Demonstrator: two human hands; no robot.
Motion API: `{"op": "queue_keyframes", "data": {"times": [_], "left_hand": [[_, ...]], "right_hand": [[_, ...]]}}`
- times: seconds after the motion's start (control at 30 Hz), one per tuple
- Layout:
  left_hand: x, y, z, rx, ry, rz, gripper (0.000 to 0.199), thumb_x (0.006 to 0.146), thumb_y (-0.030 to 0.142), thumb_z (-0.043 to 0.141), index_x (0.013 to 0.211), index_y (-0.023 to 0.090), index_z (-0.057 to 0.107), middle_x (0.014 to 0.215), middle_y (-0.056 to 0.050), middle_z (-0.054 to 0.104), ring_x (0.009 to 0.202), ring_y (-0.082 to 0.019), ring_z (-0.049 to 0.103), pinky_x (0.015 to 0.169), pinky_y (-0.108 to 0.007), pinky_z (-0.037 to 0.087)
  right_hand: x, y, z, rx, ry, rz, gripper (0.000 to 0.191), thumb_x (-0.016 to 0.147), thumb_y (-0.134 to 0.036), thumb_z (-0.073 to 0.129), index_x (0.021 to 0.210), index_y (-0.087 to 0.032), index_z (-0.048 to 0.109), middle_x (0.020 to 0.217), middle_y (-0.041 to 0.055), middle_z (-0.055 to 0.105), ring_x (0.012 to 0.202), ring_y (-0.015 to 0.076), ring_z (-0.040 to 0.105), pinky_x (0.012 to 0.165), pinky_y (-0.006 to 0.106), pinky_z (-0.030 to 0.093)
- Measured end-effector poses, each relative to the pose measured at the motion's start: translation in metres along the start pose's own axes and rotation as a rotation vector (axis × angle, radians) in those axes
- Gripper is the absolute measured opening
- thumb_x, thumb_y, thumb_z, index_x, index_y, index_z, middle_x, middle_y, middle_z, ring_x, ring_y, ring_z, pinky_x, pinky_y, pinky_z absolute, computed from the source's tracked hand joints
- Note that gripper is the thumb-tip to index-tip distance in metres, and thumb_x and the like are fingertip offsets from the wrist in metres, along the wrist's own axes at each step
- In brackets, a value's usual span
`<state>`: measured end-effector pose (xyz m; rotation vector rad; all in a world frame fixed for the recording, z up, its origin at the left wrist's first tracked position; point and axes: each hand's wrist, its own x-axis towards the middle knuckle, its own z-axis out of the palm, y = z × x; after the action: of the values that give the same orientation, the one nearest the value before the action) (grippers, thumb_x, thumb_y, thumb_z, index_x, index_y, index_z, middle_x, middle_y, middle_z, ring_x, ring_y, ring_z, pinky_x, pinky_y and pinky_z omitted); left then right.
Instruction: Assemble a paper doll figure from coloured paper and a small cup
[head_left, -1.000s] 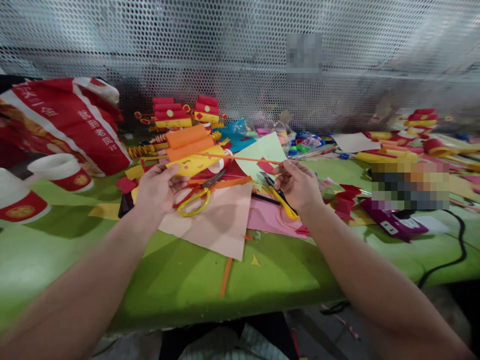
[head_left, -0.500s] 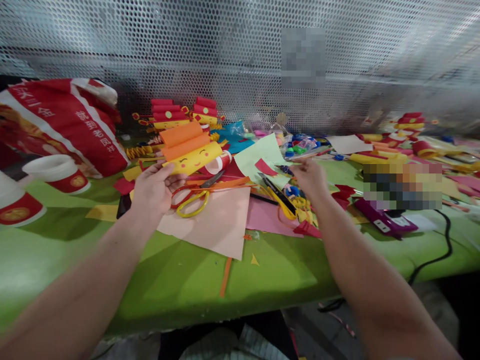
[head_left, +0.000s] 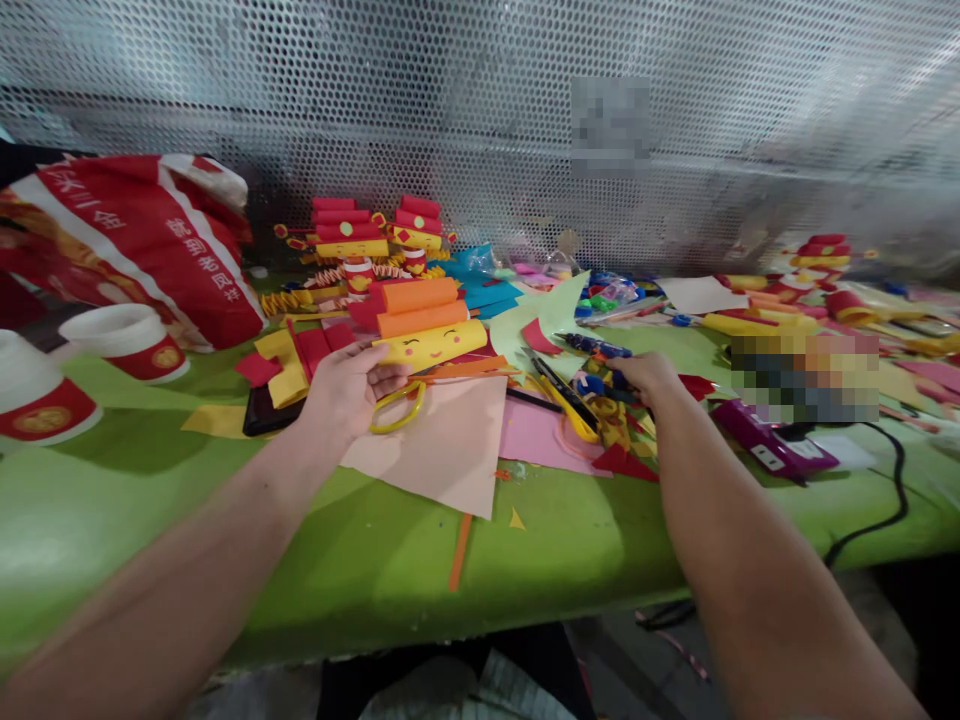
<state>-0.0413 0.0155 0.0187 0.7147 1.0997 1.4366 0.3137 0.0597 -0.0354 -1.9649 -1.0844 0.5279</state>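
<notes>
Between the fingers and thumb of my left hand [head_left: 349, 385] is a rolled-paper figure [head_left: 431, 345], with a smiling yellow face and orange rolls above it. Yellow-handled scissors [head_left: 397, 405] lie just beneath, partly covered by the hand and figure. My right hand [head_left: 649, 380] has its fingers curled at the right end of a dark blue patterned tool with a pointed tip [head_left: 596, 346]; the hand hides that end. Left of this hand lie more scissors [head_left: 566, 395] with black blades and yellow handles. A pale green sheet [head_left: 517, 320] carries a red scrap [head_left: 540, 338].
Finished red-and-yellow paper figures [head_left: 349, 230] stand at the back before a perforated metal screen [head_left: 450, 120]. Paper cups [head_left: 131, 345] and a red bag [head_left: 180, 250] are at left. A purple power strip [head_left: 772, 440] with a black cord is at right, and a pale pink sheet [head_left: 450, 450] in front.
My left hand has moved right and lowered the paper figure toward the table. My right hand has shifted right and slightly down along the blue tool, showing more of it.
</notes>
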Motion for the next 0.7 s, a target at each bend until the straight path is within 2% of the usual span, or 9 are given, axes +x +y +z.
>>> {"op": "queue_keyframes", "data": {"times": [0.07, 0.13, 0.27, 0.3, 0.37, 0.47, 0.53, 0.67, 0.7], "left_hand": [[0.000, 0.000, 0.000, 0.002, -0.002, -0.004, 0.012, 0.072, 0.004, 0.055, 0.066, 0.014, 0.056, 0.048, -0.002, 0.062, 0.044, -0.013, 0.061, 0.044, -0.020, 0.050], [-0.001, 0.000, 0.000, 0.002, -0.002, -0.008, 0.012, 0.073, 0.004, 0.055, 0.066, 0.014, 0.056, 0.048, -0.002, 0.062, 0.043, -0.014, 0.061, 0.043, -0.020, 0.049], [-0.003, 0.001, 0.002, -0.001, 0.012, -0.015, 0.014, 0.072, 0.002, 0.053, 0.065, 0.014, 0.055, 0.047, -0.001, 0.061, 0.043, -0.013, 0.061, 0.045, -0.020, 0.050], [-0.004, 0.001, 0.003, 0.003, 0.012, -0.018, 0.014, 0.072, 0.002, 0.053, 0.066, 0.013, 0.055, 0.047, -0.001, 0.061, 0.043, -0.013, 0.061, 0.045, -0.021, 0.050], [-0.006, 0.000, 0.003, 0.017, 0.005, -0.024, 0.013, 0.072, 0.002, 0.053, 0.067, 0.013, 0.056, 0.049, -0.002, 0.062, 0.044, -0.013, 0.061, 0.047, -0.020, 0.050], [-0.009, -0.001, 0.004, 0.025, -0.008, -0.036, 0.011, 0.073, 0.004, 0.054, 0.068, 0.014, 0.055, 0.050, -0.003, 0.063, 0.047, -0.013, 0.062, 0.049, -0.021, 0.051], [-0.011, -0.002, 0.005, 0.019, -0.016, -0.051, 0.011, 0.073, 0.005, 0.055, 0.068, 0.014, 0.054, 0.050, -0.002, 0.063, 0.047, -0.013, 0.062, 0.051, -0.023, 0.052], [-0.014, -0.005, 0.007, 0.022, -0.033, -0.070, 0.010, 0.074, 0.006, 0.056, 0.069, 0.015, 0.053, 0.050, -0.003, 0.063, 0.046, -0.014, 0.062, 0.051, -0.023, 0.051], [-0.014, -0.006, 0.007, 0.024, -0.037, -0.072, 0.009, 0.074, 0.006, 0.056, 0.069, 0.014, 0.053, 0.049, -0.003, 0.063, 0.046, -0.014, 0.062, 0.050, -0.022, 0.051]], "right_hand": [[-0.004, -0.004, -0.001, 0.092, 0.044, 0.103, 0.024, 0.059, -0.017, 0.063, 0.048, -0.021, 0.042, 0.037, -0.0016, 0.042, 0.041, 0.0177, 0.051, 0.035, 0.028, 0.039], [-0.011, -0.011, -0.002, 0.209, 0.069, 0.167, 0.020, 0.063, -0.017, 0.059, 0.052, -0.020, 0.043, 0.038, -0.0034, 0.043, 0.036, 0.0127, 0.047, 0.034, 0.025, 0.040], [-0.027, -0.034, -0.003, 0.409, 0.009, 0.158, 0.010, 0.065, -0.018, 0.059, 0.061, -0.017, 0.050, 0.047, -0.0027, 0.051, 0.039, 0.0095, 0.050, 0.033, 0.020, 0.040], [-0.032, -0.040, -0.003, 0.470, 0.002, 0.126, 0.010, 0.064, -0.019, 0.060, 0.063, -0.017, 0.050, 0.050, -0.0031, 0.053, 0.040, 0.0081, 0.050, 0.034, 0.019, 0.041], [-0.046, -0.051, -0.001, 0.744, 0.004, -0.032, 0.020, 0.058, -0.023, 0.068, 0.062, -0.018, 0.050, 0.053, -0.0049, 0.053, 0.040, 0.0060, 0.049, 0.036, 0.018, 0.043], [-0.072, -0.065, 0.005, 0.921, -0.138, -0.201, 0.033, 0.051, -0.038, 0.075, 0.062, -0.021, 0.049, 0.048, -0.0072, 0.050, 0.038, 0.0058, 0.046, 0.035, 0.018, 0.041], [-0.090, -0.070, 0.011, 0.948, -0.237, -0.248, 0.035, 0.050, -0.044, 0.075, 0.062, -0.022, 0.050, 0.047, -0.0069, 0.051, 0.039, 0.0080, 0.048, 0.039, 0.022, 0.045], [-0.117, -0.072, 0.023, 0.805, -0.439, -0.335, 0.024, 0.056, -0.037, 0.073, 0.065, -0.020, 0.058, 0.051, -0.0024, 0.059, 0.045, 0.0127, 0.056, 0.047, 0.027, 0.050], [-0.121, -0.072, 0.025, 0.755, -0.449, -0.364, 0.021, 0.058, -0.035, 0.072, 0.063, -0.020, 0.059, 0.051, -0.0014, 0.060, 0.045, 0.0130, 0.056, 0.047, 0.028, 0.049]]}}
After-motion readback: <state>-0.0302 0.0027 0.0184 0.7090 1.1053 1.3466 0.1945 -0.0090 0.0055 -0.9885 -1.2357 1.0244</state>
